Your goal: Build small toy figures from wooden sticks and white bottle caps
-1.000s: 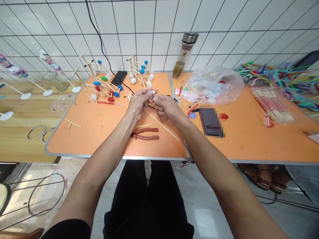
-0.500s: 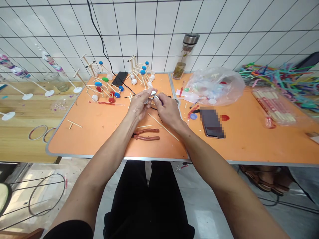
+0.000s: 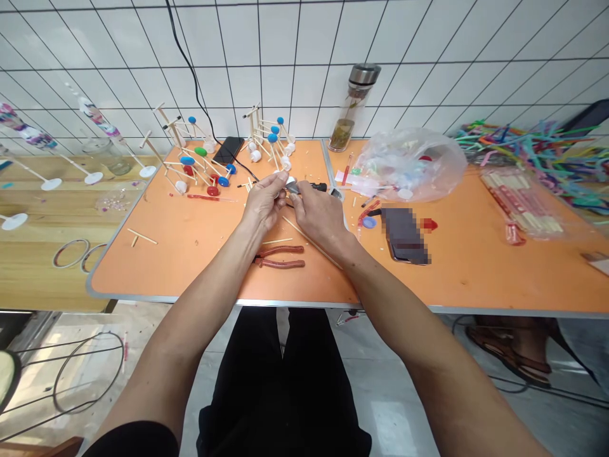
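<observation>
My left hand (image 3: 262,202) and my right hand (image 3: 318,212) meet above the middle of the orange table (image 3: 190,254). The left fingers pinch a small white cap (image 3: 289,182). My right hand's fingers are closed on a small grey tool (image 3: 295,188) whose tip touches the cap; I cannot make out what kind of tool it is. A black-handled tool (image 3: 318,186) lies just behind the hands. Under my right wrist lies a long wooden stick (image 3: 304,232). Red-handled pliers (image 3: 280,256) rest on the table below the hands.
Stick-and-cap models (image 3: 200,162) (image 3: 269,136) stand at the back, beside a black phone (image 3: 227,150) on a cable. A glass bottle (image 3: 353,105), a plastic bag of caps (image 3: 412,162), a second phone (image 3: 404,233) and coloured straws (image 3: 533,149) lie to the right.
My hands have drawn closer together and slid slightly toward the back of the table. The right hand's tool now touches the white cap.
</observation>
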Motion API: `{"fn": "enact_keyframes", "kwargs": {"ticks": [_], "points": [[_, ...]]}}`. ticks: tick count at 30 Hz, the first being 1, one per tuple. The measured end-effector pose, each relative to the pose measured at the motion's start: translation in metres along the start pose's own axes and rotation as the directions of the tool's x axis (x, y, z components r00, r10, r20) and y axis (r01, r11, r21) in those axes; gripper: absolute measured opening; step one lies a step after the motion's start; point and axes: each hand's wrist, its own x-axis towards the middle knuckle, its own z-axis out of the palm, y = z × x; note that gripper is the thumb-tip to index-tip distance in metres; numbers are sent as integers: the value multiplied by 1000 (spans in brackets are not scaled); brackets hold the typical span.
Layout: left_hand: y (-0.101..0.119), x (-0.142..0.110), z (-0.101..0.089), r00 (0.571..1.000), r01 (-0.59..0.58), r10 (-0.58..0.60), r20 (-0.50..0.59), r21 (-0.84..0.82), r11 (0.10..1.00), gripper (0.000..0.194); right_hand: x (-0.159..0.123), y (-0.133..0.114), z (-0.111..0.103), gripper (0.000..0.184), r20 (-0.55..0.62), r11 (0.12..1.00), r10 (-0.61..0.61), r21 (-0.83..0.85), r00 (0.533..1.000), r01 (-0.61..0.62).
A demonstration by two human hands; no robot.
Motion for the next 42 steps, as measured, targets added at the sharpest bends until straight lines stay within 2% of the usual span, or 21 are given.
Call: {"fn": "enact_keyframes", "kwargs": {"ticks": [10,15,25,35,42], "points": [[9,1,0,984,171,-175,-15,-139,975,30,0,-9,-11,45,97,999,32,29,995,-35],[7,1,1,975,213,-219,-25,-159,964,31,0,-8,-8,47,84,999,32,31,996,-34],[5,0,3,976,216,-219,1,-176,960,34,0,-5,-4,52,53,998,41,53,998,-44],[-1,-2,5,986,162,-165,-10,-141,977,33,1,-4,-6,52,68,991,51,119,996,-59],[-1,-3,5,987,152,-157,-22,-140,978,32,0,-3,-4,51,54,996,47,74,997,-51]]}}
